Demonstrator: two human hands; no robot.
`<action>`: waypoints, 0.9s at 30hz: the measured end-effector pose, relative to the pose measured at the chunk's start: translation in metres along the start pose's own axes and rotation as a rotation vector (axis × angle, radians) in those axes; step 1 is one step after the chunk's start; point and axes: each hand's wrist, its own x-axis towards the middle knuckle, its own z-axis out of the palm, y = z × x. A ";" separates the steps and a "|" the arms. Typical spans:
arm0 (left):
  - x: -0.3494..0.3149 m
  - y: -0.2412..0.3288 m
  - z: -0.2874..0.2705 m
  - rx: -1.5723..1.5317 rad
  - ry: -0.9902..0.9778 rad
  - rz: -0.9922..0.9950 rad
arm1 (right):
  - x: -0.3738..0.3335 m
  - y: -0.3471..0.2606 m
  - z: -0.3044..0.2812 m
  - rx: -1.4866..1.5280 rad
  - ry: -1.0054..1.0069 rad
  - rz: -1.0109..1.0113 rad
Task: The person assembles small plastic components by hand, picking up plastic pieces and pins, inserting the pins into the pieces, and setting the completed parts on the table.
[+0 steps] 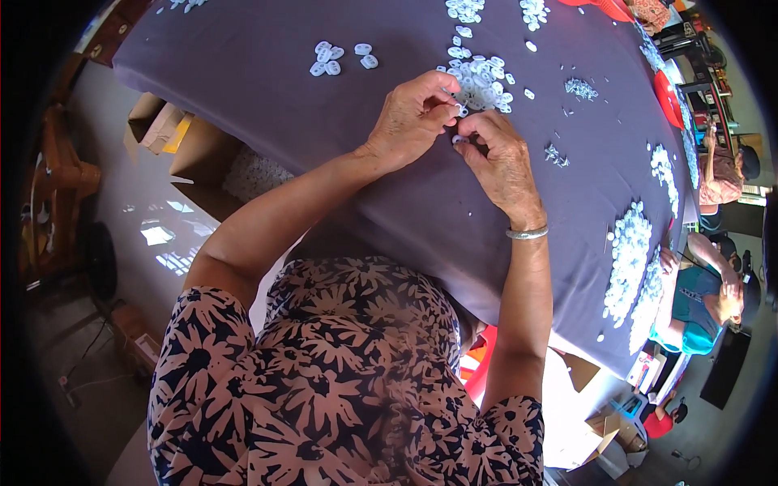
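Note:
Both my hands meet over the dark table cover, just in front of a pile of small white oval plastic pieces [484, 81]. Between thumb and forefinger, my left hand [412, 118] pinches one white plastic piece [462, 110]. My right hand [497, 154], with a silver bangle at its wrist, is closed around another white plastic piece [459, 139] that shows at the thumb tip. The fingertips of the two hands almost touch. A few similar white ovals [327, 57] lie apart, beyond my left hand.
Small metal pins [580, 89] lie scattered on the table cover [267, 89], with a smaller cluster [556, 155] nearer my right hand. Long heaps of white pieces [628, 259] spread along the right side, where other people [705, 304] sit. An open cardboard box [203, 162] stands below the table's left edge.

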 end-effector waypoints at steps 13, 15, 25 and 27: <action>-0.005 0.008 0.005 0.039 -0.105 -0.032 | 0.000 0.017 -0.008 0.699 0.274 0.235; -0.006 0.009 0.006 0.031 -0.171 -0.015 | 0.000 0.015 -0.008 0.689 0.265 0.271; -0.007 0.009 0.007 0.079 -0.183 0.019 | 0.000 0.010 -0.007 0.576 0.241 0.282; -0.007 0.013 0.007 0.082 -0.190 -0.003 | 0.000 0.010 -0.007 0.553 0.238 0.287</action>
